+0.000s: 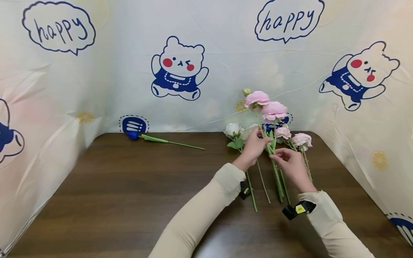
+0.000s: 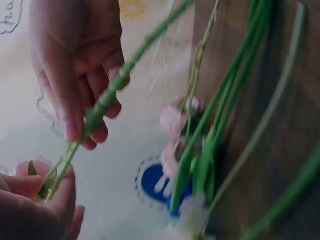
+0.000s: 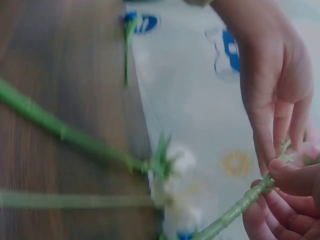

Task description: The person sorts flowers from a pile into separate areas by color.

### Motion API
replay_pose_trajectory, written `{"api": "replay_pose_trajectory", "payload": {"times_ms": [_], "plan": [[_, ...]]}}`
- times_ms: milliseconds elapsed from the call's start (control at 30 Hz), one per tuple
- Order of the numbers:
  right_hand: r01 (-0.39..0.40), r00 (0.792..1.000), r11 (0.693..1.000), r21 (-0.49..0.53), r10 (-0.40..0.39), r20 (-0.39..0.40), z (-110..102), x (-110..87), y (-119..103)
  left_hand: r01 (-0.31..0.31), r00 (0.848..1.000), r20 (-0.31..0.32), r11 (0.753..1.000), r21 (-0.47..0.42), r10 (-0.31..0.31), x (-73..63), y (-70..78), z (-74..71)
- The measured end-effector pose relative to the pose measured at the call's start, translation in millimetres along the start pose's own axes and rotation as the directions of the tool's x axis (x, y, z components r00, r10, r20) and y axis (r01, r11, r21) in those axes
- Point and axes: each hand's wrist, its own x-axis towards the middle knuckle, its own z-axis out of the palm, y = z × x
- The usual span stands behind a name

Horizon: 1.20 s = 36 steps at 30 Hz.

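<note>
A pink artificial flower with two large blooms and a small yellowish bud is held up between both hands. My left hand pinches its stem just below the blooms. Slightly lower, the right hand grips the same stem between thumb and fingers. In the right wrist view, the thumb of the right hand presses against the stem, and the left hand reaches in from above. Beneath the hands lie several green stems, their flower heads partly hidden.
White flowers lie left of the hands at the table's back edge. Pink flowers lie to the right. A blue flower with a green stem rests far left on the brown table. A printed cloth hangs behind.
</note>
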Motion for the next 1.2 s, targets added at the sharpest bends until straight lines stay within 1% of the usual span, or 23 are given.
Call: {"api": "replay_pose_trajectory", "payload": {"times_ms": [33, 133, 167, 267, 367, 467, 500, 600, 700, 767, 867, 967, 1033, 1100, 1200], "plan": [[-0.006, 1.000, 1.000, 0.000, 0.006, -0.020, -4, 0.5, 5, 0.017, 1.000, 0.007, 0.999, 0.040, -0.017, 0.7, -2.1, 7.2], [-0.044, 0.996, 0.999, 0.005, 0.044, -0.072, -14, 2.4, 22, 0.062, 0.997, 0.045, 0.991, 0.117, -0.068, 0.1, -8.5, 26.8], [-0.063, 0.995, 0.998, 0.016, 0.064, -0.081, -17, 3.1, 28, 0.079, 0.994, 0.066, 0.987, 0.141, -0.089, -1.4, -10.2, 32.1], [-0.124, 0.987, 0.992, 0.033, 0.126, -0.098, -26, 5.1, 45, 0.097, 0.983, 0.133, 0.970, 0.223, -0.129, -5.5, -15.7, 46.9], [-0.188, 0.977, 0.982, 0.035, 0.190, -0.094, -33, 6.5, 59, 0.120, 0.959, 0.218, 0.955, 0.272, -0.183, -9.9, -21.2, 59.6], [-0.241, 0.966, 0.970, 0.040, 0.243, -0.083, -37, 7.8, 70, 0.145, 0.932, 0.283, 0.951, 0.274, -0.224, -12.0, -28.5, 72.1], [-0.253, 0.963, 0.966, 0.049, 0.256, -0.080, -38, 8.2, 73, 0.156, 0.927, 0.292, 0.949, 0.272, -0.236, -12.2, -31.0, 75.9], [-0.274, 0.957, 0.959, 0.070, 0.279, -0.080, -39, 9.2, 81, 0.182, 0.922, 0.286, 0.945, 0.272, -0.260, -11.5, -38.2, 86.6], [-0.283, 0.955, 0.958, 0.055, 0.286, -0.081, -40, 9.3, 88, 0.197, 0.928, 0.258, 0.941, 0.276, -0.270, -10.4, -44.0, 94.2], [-0.286, 0.954, 0.958, 0.027, 0.288, -0.084, -40, 8.8, 92, 0.203, 0.931, 0.243, 0.940, 0.274, -0.272, -9.7, -47.6, 98.0], [-0.298, 0.951, 0.954, 0.009, 0.298, -0.080, -41, 6.9, 96, 0.212, 0.929, 0.236, 0.933, 0.290, -0.284, -10.7, -50.7, 101.9], [-0.317, 0.947, 0.948, 0.012, 0.317, -0.053, -43, 4.2, 99, 0.229, 0.919, 0.244, 0.924, 0.306, -0.308, -11.9, -52.5, 104.6], [-0.335, 0.942, 0.942, 0.025, 0.335, -0.006, -44, 2.0, 100, 0.247, 0.910, 0.252, 0.919, 0.307, -0.329, -13.0, -53.3, 105.5], [-0.349, 0.936, 0.936, 0.044, 0.347, 0.057, -46, 0.1, 102, 0.268, 0.899, 0.262, 0.913, 0.307, -0.352, -13.9, -54.7, 105.5], [-0.375, 0.923, 0.924, 0.069, 0.365, 0.125, -47, -2.4, 105, 0.297, 0.878, 0.291, 0.909, 0.292, -0.380, -15.6, -56.9, 103.8]]}}
